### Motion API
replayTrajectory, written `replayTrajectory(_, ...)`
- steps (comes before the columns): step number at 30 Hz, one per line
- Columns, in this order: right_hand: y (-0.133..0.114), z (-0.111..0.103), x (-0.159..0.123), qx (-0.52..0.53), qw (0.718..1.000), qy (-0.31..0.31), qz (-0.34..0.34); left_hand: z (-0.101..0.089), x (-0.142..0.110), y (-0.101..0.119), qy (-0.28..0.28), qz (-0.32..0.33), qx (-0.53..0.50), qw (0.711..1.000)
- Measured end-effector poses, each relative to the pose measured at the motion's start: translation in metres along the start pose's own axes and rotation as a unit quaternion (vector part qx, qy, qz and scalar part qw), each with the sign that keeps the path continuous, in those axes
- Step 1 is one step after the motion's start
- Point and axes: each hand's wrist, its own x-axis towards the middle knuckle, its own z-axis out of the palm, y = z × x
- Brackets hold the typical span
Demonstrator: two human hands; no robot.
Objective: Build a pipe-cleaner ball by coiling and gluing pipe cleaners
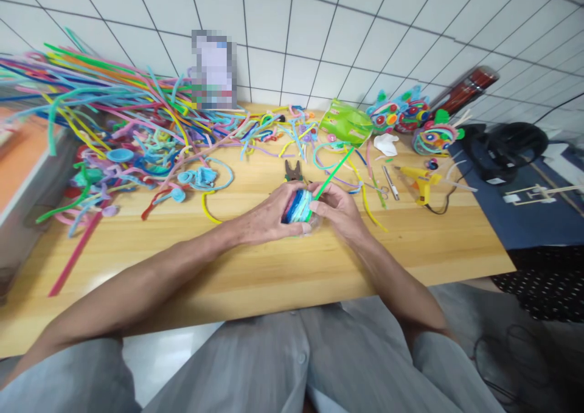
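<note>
Between my hands, above the wooden table, is a small cup-like piece [297,207] wrapped in bands of purple, blue, white and green pipe cleaner. My left hand [274,213] is closed around its left side, with the thumb along the near edge. At its right side, my right hand [338,211] pinches a green pipe cleaner [335,173], whose free end sticks up to the upper right. Some clear plastic shows under the wrapped piece. Just beyond my hands lie dark-jawed pliers [293,170]. My fingertips on the far side are partly hidden.
Heaped pipe cleaners [123,106] cover the table's left and back. At the right are a yellow glue gun [420,183], a utility knife [390,182], a green bag [347,123] and colourful decorated cups [435,138]. A dark red bottle [465,90] leans behind, near black headphones [515,148].
</note>
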Motion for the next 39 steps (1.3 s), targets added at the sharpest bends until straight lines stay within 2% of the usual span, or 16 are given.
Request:
replayTrajectory(3,0.000,0.002,-0.001,-0.001,1.000,-0.003,0.001,-0.007,0.002,0.012,-0.020,-0.074,0.011,0.997)
replayTrajectory(6,-0.001,0.002,0.000,0.011,1.000,0.006,0.006,-0.008,0.002,0.018,-0.023,-0.091,-0.003,0.996)
replayTrajectory(10,-0.002,0.000,0.004,0.028,0.999,0.031,0.012,-0.005,0.001,0.017,0.007,-0.069,-0.010,0.998)
replayTrajectory(14,-0.003,-0.001,0.004,0.028,0.999,0.037,0.010,-0.001,0.000,0.012,0.014,-0.041,-0.003,0.999)
replayTrajectory(21,-0.005,-0.001,0.004,0.037,0.999,0.039,0.006,0.003,0.000,0.002,0.051,0.044,0.010,0.998)
replayTrajectory(24,-0.003,-0.002,0.004,0.031,0.999,0.045,0.003,0.004,0.000,-0.001,0.041,0.059,0.016,0.997)
replayTrajectory(35,0.004,-0.004,0.005,0.025,0.999,0.034,0.017,-0.002,0.001,0.001,-0.038,0.025,-0.009,0.999)
replayTrajectory(39,0.005,-0.003,0.006,0.022,0.999,0.035,0.022,-0.003,0.001,0.000,-0.040,0.042,-0.007,0.998)
